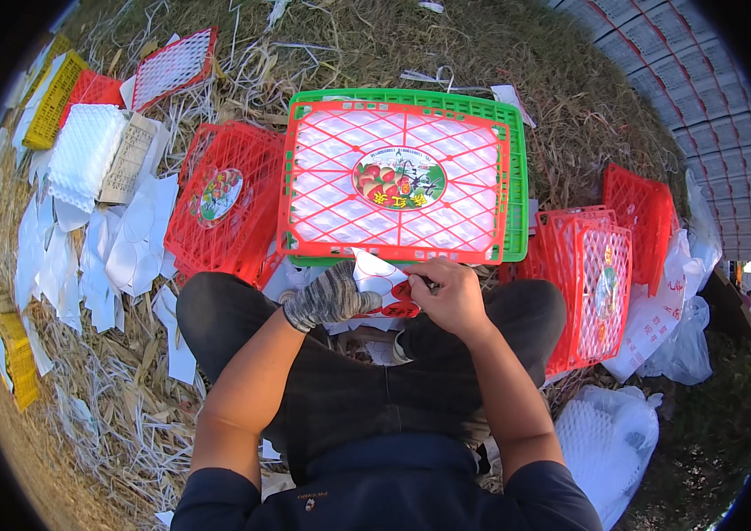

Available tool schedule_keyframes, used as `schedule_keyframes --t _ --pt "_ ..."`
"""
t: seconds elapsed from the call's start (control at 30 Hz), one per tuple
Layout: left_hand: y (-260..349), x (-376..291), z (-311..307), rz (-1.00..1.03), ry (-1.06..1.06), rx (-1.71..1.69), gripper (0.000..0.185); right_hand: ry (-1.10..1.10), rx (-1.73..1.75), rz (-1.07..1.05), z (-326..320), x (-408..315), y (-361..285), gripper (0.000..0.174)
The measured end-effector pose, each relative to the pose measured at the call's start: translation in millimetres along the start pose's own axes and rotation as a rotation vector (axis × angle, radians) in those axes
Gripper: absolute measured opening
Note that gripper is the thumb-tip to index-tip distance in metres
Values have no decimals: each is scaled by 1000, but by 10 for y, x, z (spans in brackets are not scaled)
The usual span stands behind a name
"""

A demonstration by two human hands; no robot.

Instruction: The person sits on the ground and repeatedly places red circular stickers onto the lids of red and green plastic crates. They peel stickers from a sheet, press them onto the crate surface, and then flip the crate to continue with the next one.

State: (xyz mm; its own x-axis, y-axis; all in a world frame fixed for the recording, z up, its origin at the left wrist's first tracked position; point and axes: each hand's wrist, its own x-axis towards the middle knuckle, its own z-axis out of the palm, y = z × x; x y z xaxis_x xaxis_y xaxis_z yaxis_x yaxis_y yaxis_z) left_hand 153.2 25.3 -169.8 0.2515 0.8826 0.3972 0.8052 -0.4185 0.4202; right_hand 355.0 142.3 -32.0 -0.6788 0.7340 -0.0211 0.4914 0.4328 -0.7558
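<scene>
My left hand, in a grey knitted glove with the fingertips showing, grips a sheet of stickers. The sheet is white where stickers are off and red with dark writing along its right and lower part. My bare right hand pinches the sheet's right edge with thumb and forefinger; whether a sticker is peeled there I cannot tell. Just beyond my hands lies a red plastic lattice lid over white foam netting, on a green plastic crate. An oval fruit label sits at the lid's middle.
Red lattice lids lie stacked at the left, and more red lids lean at the right. White paper backing sheets litter the straw. A foam net stack stands left; plastic bags lie right. Wrapped stacked goods rise at upper right.
</scene>
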Motion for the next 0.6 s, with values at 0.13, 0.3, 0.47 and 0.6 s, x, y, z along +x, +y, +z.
schedule_keyframes --t 0.13,0.3,0.47,0.6 --pt "0 -6 -32 -46 -5 -87 57 52 -92 -34 49 -12 52 16" --pt "-109 125 -163 -147 -256 -245 54 373 -51 271 -216 407 296 17" --pt "-188 312 -151 -714 67 -1285 50 729 -703 -233 -469 1100 925 9" --pt "-256 375 -110 -632 3 -1076 57 323 -949 -292 -183 1019 1216 22"
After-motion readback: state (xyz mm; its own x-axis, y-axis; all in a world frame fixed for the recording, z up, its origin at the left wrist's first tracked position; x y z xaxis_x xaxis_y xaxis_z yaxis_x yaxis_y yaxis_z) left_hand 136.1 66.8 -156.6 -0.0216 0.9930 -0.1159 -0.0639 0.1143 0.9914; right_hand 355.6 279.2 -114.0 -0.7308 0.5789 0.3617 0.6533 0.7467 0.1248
